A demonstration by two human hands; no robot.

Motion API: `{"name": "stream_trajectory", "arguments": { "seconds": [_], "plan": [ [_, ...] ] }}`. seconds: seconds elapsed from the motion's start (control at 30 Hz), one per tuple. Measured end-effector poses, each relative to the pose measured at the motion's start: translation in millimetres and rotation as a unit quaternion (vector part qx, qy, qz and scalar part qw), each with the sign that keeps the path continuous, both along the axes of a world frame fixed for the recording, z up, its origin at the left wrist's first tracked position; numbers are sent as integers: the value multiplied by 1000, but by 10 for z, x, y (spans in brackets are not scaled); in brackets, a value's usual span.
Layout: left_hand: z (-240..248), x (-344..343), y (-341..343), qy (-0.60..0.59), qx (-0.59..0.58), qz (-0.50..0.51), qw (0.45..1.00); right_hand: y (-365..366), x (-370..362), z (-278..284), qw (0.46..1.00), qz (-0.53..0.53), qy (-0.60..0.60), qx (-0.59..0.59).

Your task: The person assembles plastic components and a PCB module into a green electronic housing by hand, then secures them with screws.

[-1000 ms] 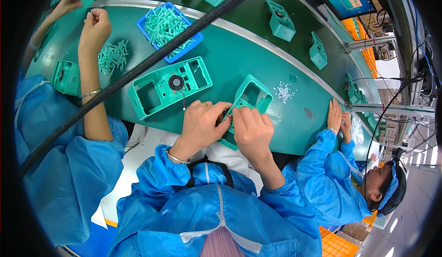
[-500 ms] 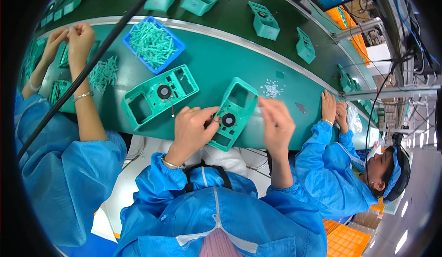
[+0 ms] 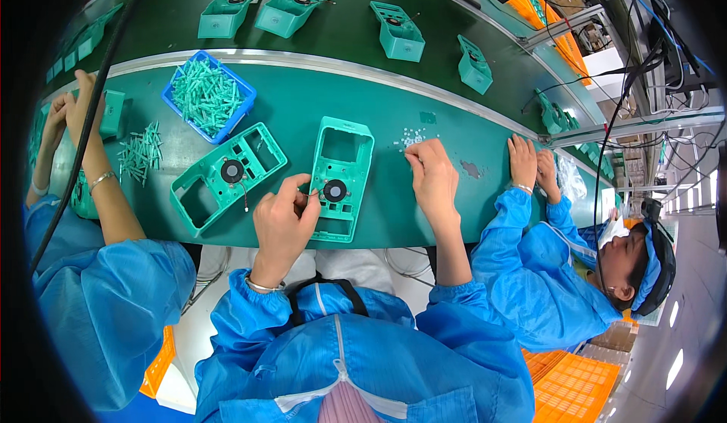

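A green plastic housing (image 3: 343, 218) with a small black round fan (image 3: 334, 190) lies on the bench before me, almost straight away from me. My left hand (image 3: 284, 226) grips its left edge, thumb and forefinger closed near the fan's thin wire. To the right of the housing, my right hand (image 3: 435, 181) hovers with fingertips pinched together, just short of a scatter of tiny white pieces (image 3: 413, 137). Whatever those fingertips may hold is too small to make out. A second green housing (image 3: 198, 184), also with a fan, rests at an angle on the left.
A blue bin (image 3: 246, 105) full of green plastic sticks stands behind the second housing, with a loose stick pile (image 3: 141, 152) beside it. More housings (image 3: 397, 40) sit on the belt beyond the metal rail (image 3: 303, 62). Co-workers in blue sit on both sides, hands on the bench.
The near housing has turned from a slant to almost straight. My right hand has left its upper right edge and come toward the white pieces. The view has shifted slightly.
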State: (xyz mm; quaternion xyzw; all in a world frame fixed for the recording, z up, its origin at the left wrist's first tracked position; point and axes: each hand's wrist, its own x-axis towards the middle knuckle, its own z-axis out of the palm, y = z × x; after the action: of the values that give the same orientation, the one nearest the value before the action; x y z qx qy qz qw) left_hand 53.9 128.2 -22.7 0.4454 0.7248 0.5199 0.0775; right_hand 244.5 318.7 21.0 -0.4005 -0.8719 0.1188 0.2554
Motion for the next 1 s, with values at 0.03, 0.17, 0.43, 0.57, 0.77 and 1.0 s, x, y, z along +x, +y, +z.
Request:
{"name": "stream_trajectory", "arguments": {
  "seconds": [0.03, 0.17, 0.43, 0.57, 0.77, 1.0],
  "plan": [
    [2, -3, 2, 5, 0, 0, 1000, 0, -3, -7, 1000, 14, -5, 6],
    [14, 1, -2, -4, -12, -1, 1000, 20, -13, -118, 999, 27, -2, 22],
    [38, 6, 3, -4, -6, -1, 1000, 59, -9, -151, 994, 21, -43, 101],
    [32, -2, -3, 3, -7, 0, 1000, 83, -27, -160, 985, 26, -80, 151],
    [39, 3, -8, 0, -13, 2, 1000, 165, -78, -57, 966, 49, -192, 168],
    [48, 14, -15, 2, -21, -2, 1000, -191, -43, 249, 993, 92, 8, 68]
  ]
}}
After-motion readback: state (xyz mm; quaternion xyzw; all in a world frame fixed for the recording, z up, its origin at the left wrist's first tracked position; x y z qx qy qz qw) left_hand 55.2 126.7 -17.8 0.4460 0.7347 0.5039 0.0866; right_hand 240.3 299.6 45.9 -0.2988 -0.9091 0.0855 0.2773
